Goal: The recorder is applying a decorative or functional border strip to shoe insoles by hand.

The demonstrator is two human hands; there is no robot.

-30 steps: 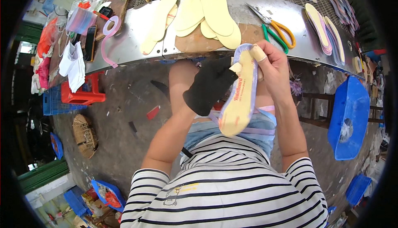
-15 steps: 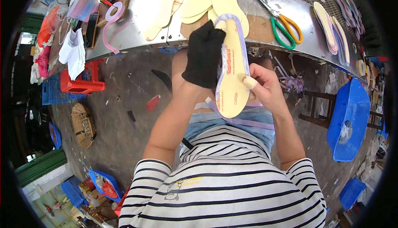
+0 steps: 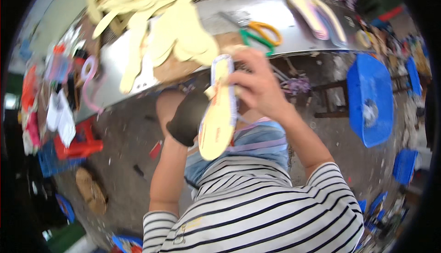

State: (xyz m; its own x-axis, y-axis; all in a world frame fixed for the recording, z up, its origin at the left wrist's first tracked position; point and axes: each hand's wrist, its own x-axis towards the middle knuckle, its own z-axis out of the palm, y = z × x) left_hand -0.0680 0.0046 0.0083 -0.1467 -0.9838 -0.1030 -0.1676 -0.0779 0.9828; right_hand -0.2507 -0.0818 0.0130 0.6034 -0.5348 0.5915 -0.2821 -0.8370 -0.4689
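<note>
A cream insole board with a pale lavender border is held upright-lengthwise over my lap, its rounded end toward me. My left hand, in a black fingerless glove, is closed on it from the left and underneath; its thumb shows on the face. My right hand bends over the far right edge, fingers and thumb closed on the insole. Some fingertips wear pale covers. Just beyond, loose cream insole boards overlap on the metal-topped table. Green-and-orange-handled scissors lie past my right hand.
Finished-looking insoles sit in stacks at the table's right. A lilac tape roll stands at the left, its strip hanging over the edge. A red stool is on the left, a blue tub on the right.
The view has shifted to the right and tilted. The insole has turned in my hands and come lower. My right hand has moved from its near right side to its far end.
</note>
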